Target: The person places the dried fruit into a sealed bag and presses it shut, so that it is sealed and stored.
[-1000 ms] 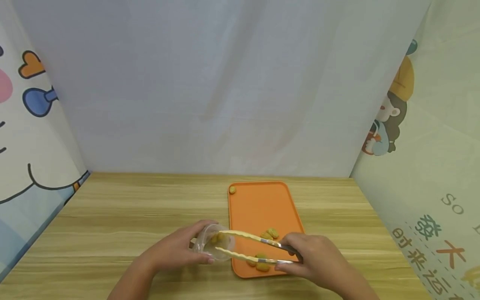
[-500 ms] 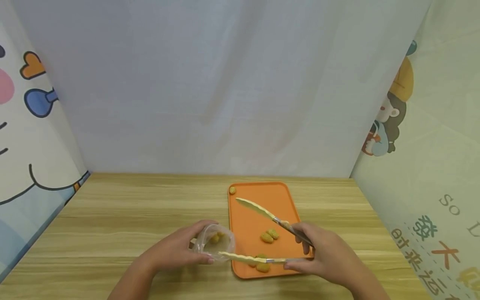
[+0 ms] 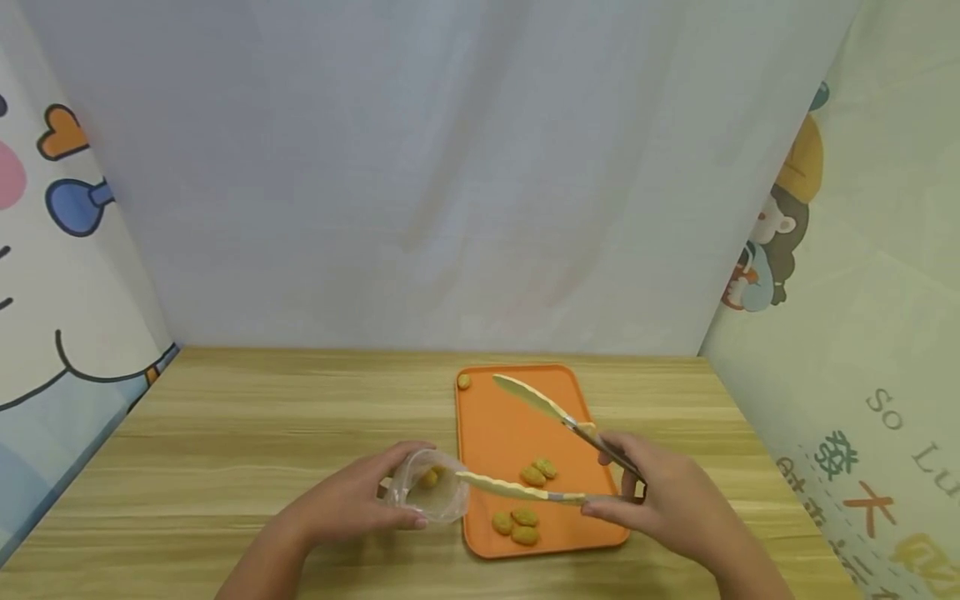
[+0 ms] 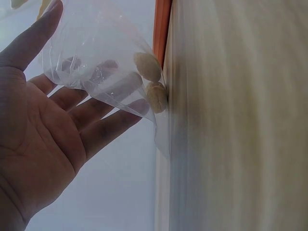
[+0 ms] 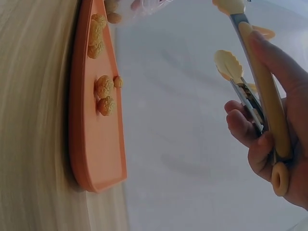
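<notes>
My left hand [image 3: 360,496] holds a clear plastic bag [image 3: 442,505] with its mouth spread between thumb and fingers, left of the orange tray [image 3: 510,425]. Two wrinkled golden-brown pieces [image 4: 147,66] lie at the bottom of the bag in the left wrist view. My right hand [image 3: 667,500] grips yellow-tipped tongs [image 5: 269,91], whose arms are spread wide with nothing between them. The tongs hang over the tray, one tip near the bag's mouth. Several more golden-brown pieces [image 3: 524,534] lie on the tray, three at its near end and a pair [image 3: 533,476] mid-tray.
A lone piece [image 3: 465,382] sits in the tray's far left corner. The wooden table [image 3: 285,408] runs back to a plain pale curtain [image 3: 420,208]. Printed cloths hang on the left side [image 3: 97,308] and right side [image 3: 847,333].
The tongs were spread inside the bag's mouth; my right hand has drawn them out and to the right, and their arms are wider apart. The left hand and bag have barely moved.
</notes>
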`<state>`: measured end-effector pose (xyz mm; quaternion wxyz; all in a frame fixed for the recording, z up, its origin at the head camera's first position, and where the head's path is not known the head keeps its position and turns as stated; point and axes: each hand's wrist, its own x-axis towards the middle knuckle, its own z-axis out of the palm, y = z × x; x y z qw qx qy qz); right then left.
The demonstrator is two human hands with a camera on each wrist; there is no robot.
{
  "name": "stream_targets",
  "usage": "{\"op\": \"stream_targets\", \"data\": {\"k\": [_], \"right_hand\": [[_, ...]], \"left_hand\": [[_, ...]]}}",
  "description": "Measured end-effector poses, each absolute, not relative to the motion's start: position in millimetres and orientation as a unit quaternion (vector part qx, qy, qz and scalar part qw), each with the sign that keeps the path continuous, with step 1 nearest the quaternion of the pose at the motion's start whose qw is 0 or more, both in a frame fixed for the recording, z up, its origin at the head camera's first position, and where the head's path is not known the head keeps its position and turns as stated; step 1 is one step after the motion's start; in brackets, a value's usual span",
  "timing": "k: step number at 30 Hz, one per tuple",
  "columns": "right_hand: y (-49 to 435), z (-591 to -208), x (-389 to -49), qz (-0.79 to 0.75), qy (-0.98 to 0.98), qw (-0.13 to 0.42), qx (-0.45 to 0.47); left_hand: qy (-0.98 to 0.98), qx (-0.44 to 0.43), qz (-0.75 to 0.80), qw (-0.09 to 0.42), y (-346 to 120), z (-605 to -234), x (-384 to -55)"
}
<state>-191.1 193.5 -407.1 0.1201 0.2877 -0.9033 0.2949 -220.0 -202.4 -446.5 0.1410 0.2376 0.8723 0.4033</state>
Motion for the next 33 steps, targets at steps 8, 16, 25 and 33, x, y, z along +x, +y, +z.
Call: {"op": "stream_targets", "data": {"k": [8, 16, 25, 33], "right_hand": [[204, -399, -192, 0.291, -0.916, 0.098, 0.26], [225, -401, -194, 0.285, -0.925, 0.086, 0.236], [239, -402, -202, 0.259, -0.937, 0.076, 0.22], [253, -404, -208, 0.204, -0.953, 0.057, 0.215]], "left_hand": [[0.871, 0.238, 0.407, 0.136, -197, -448, -218], [0.869, 0.241, 0.413, 0.131, -188, -454, -216], [0.863, 0.235, 0.423, 0.145, -185, -457, -216], [0.861, 0.232, 0.427, 0.15, -185, -455, -216]]}}
